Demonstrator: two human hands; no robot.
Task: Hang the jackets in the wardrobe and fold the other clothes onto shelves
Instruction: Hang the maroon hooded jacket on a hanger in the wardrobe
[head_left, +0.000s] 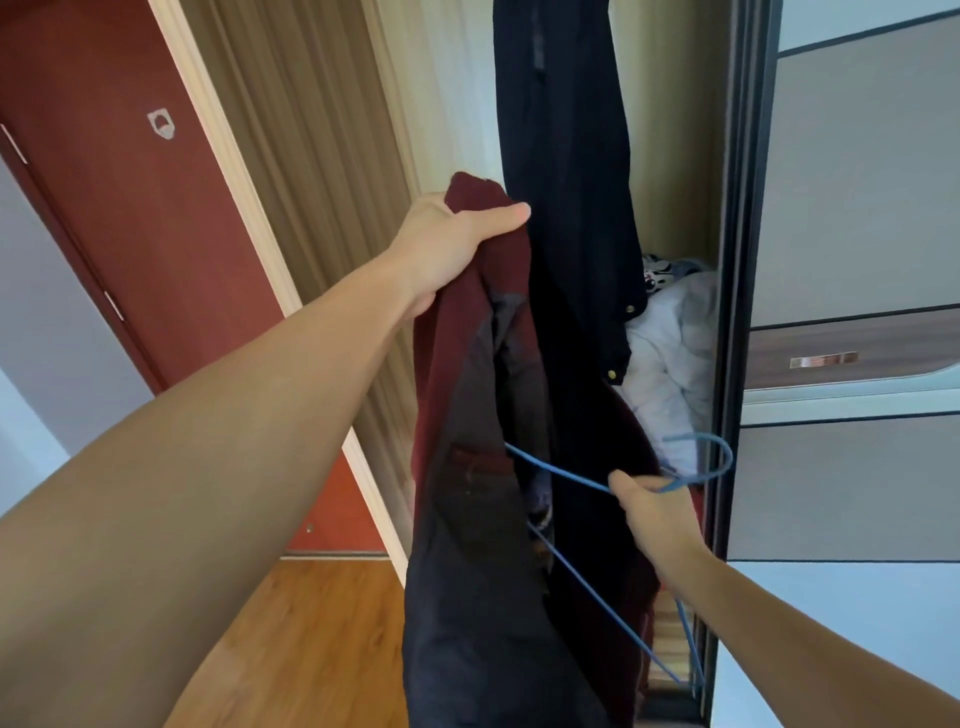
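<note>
Our left hand (457, 244) grips the jacket (467, 467), our right hand (657, 512) grips the hanger (561, 473); the heavy fabric could slide off its thin wire.

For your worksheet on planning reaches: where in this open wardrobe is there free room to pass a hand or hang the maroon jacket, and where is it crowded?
Free: the gap between the hanging dark jacket and the wardrobe's pale right inner wall, above the heap of white clothes. Crowded: lower down, where the left hand holds the maroon jacket and the right hand grips the blue hanger.
</note>
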